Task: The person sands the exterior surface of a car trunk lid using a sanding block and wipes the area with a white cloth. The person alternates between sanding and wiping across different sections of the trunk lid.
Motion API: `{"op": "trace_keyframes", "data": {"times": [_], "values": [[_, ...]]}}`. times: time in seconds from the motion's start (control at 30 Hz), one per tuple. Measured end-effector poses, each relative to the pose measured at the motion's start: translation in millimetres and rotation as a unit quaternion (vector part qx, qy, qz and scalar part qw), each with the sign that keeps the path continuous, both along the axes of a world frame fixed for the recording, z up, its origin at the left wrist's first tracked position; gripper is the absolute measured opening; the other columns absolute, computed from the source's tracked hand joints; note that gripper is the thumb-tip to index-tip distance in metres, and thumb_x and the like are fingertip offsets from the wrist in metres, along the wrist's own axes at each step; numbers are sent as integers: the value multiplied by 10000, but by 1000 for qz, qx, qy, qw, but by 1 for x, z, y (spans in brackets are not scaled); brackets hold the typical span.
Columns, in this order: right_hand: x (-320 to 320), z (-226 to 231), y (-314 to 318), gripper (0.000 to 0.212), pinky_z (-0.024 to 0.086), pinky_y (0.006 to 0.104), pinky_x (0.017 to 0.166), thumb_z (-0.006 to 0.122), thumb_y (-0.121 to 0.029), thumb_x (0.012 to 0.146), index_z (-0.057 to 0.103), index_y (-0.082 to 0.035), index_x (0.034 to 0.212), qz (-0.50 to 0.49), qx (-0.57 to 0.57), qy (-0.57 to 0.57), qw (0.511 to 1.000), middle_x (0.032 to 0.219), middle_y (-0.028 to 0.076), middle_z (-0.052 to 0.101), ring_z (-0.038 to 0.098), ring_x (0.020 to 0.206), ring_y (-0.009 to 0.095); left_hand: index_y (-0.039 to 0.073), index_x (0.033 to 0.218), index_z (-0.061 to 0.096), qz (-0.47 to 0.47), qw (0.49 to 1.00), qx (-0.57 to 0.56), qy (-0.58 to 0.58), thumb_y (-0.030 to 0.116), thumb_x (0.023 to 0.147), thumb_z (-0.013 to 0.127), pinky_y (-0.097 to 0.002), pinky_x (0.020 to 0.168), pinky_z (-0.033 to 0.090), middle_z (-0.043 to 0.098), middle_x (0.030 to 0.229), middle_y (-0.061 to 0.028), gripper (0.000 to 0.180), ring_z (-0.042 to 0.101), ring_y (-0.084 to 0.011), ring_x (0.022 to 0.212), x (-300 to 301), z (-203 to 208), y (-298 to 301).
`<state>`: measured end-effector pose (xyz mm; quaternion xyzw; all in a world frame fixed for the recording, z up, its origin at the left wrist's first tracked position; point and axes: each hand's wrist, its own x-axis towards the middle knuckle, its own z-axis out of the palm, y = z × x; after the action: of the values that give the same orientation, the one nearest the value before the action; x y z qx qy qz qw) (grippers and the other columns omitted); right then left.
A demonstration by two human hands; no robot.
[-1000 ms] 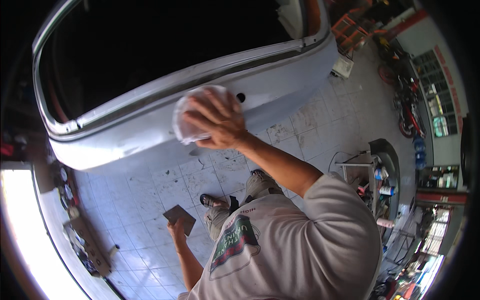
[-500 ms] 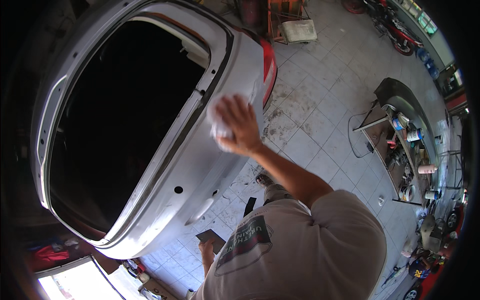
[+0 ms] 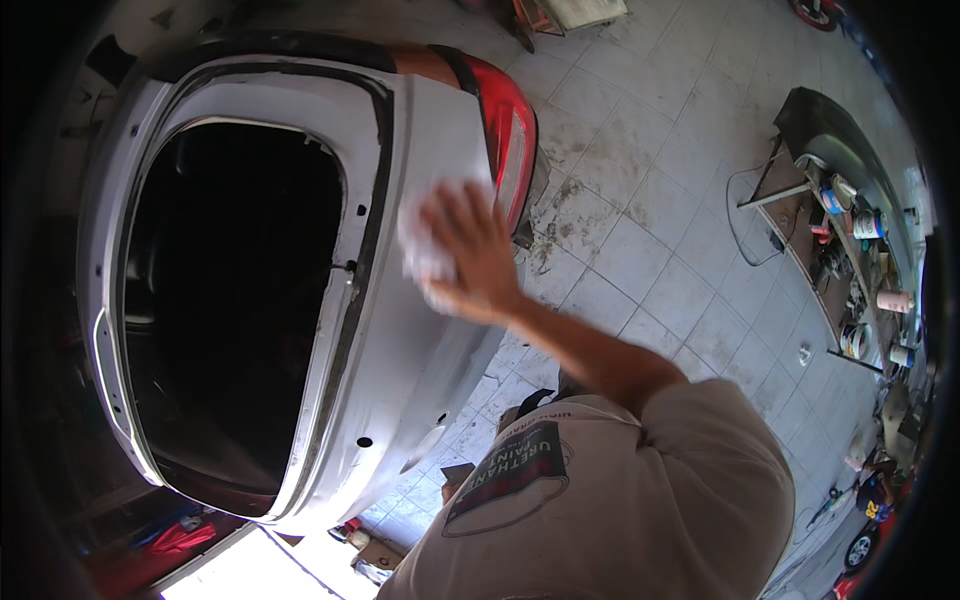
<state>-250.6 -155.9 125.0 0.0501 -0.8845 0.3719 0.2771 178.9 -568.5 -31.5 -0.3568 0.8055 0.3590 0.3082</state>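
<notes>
My right hand [image 3: 475,255] lies flat on a white cloth [image 3: 422,240] and presses it against the white rear panel of a car body [image 3: 435,120], just left of the red tail light [image 3: 512,140]. The fingers are spread and point up and left. The hand and cloth are motion-blurred. To the left gapes the dark open hatch opening [image 3: 230,300] with its black seal. My left hand is hidden behind my chest. Only a corner of a dark flat block [image 3: 457,473] shows there, below the bumper.
A dirty tiled floor [image 3: 640,250] runs to the right of the car. A workbench [image 3: 850,260] with several cans and cups stands at the right, with a grey curved body panel [image 3: 850,140] behind it. Clutter lies on the floor at bottom left [image 3: 180,530].
My view has swung, so the car now stands upright on the left. My right hand has slid the cloth along the white panel to beside the tail light. The left hand has dropped out of sight.
</notes>
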Motion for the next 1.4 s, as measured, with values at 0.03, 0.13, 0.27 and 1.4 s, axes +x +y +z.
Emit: {"op": "trace_keyframes", "data": {"times": [0.03, 0.13, 0.27, 1.4], "values": [[38, -32, -23, 856, 175, 719, 1226, 422, -797, 954, 447, -230, 1595, 27, -5, 27, 999, 1708, 153, 318, 223, 1575, 493, 14, 996, 767, -21, 1000, 2, -7, 85, 779, 808, -392, 776, 567, 785, 957, -96, 233, 722, -235, 860, -11, 5, 3], [68, -72, -44, 877, 167, 722, 1230, 357, -851, 956, 458, -260, 1595, 27, -31, 82, 996, 1708, 145, 329, 224, 1578, 496, 14, 999, 767, -59, 997, 5, -41, 89, 780, 808, -392, 778, 567, 786, 959, -97, 235, 724, -236, 862, -38, 23, 7], [-10, -36, 13, 846, 256, 726, 1166, 436, -735, 988, 455, -146, 1595, -104, -283, 68, 951, 1689, 233, 317, 280, 1540, 516, 15, 1003, 768, -81, 993, 2, -88, 94, 782, 808, -393, 781, 567, 787, 962, -98, 237, 725, -236, 864, -64, 53, 11], [180, -175, -194, 851, 200, 492, 1290, 438, -496, 1086, 157, 78, 1648, -227, -548, -39, 804, 1678, 303, 262, 257, 1567, 445, 20, 1033, 773, -245, 953, -32, -175, 134, 800, 810, -397, 804, 570, 794, 985, -111, 263, 738, -239, 884, -53, 54, -140]]}}
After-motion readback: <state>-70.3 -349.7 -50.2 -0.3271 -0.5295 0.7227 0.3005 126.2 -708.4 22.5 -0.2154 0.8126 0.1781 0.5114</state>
